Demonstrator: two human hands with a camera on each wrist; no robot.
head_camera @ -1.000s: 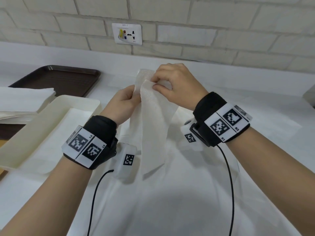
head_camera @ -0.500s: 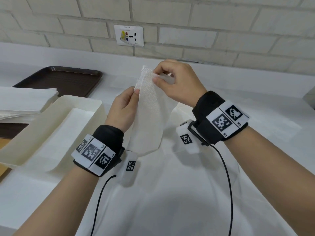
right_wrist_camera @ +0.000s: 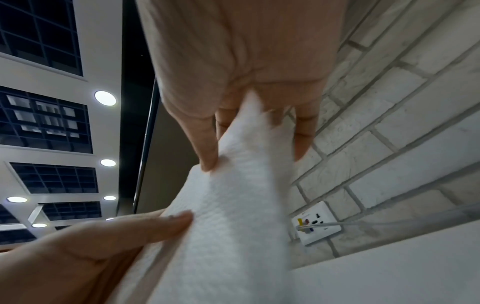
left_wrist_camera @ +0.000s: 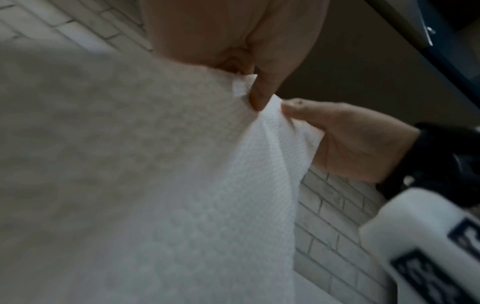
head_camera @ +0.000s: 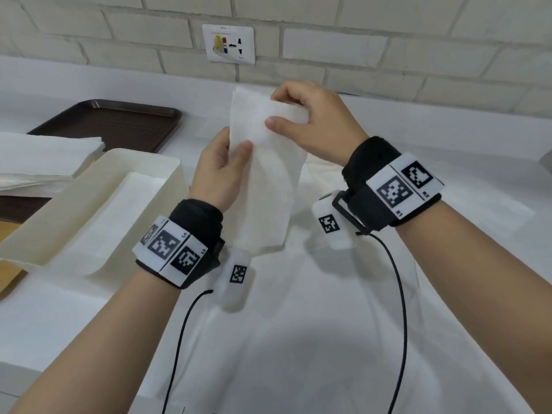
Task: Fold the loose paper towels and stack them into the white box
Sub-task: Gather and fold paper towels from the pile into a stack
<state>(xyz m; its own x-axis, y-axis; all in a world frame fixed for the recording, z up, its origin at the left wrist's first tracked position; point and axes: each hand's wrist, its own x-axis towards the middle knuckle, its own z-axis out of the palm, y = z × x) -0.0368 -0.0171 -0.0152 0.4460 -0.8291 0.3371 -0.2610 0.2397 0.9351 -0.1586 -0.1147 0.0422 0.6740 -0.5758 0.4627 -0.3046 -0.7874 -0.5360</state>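
Observation:
A white embossed paper towel (head_camera: 268,189) hangs upright in the air above the table, held by both hands. My left hand (head_camera: 239,150) pinches its left edge between thumb and fingers. My right hand (head_camera: 277,115) pinches the top right corner, fingers curled over it. In the left wrist view the towel (left_wrist_camera: 182,185) fills the left side, with my left hand (left_wrist_camera: 257,96) gripping its top and my right hand (left_wrist_camera: 350,144) beside it. The right wrist view shows my right hand (right_wrist_camera: 249,131) closed on the towel (right_wrist_camera: 233,205). The white box (head_camera: 143,162) stands to the left with a flat towel (head_camera: 98,234) inside.
A stack of loose white towels (head_camera: 38,156) lies at the far left on a brown tray (head_camera: 113,121). A white cloth (head_camera: 298,324) covers the table under my hands. A brick wall with a socket plate (head_camera: 228,43) runs along the back.
The towel's hanging end has risen and the towel now looks shorter and wider. My left hand has slid to the left edge; my right hand still holds the top.

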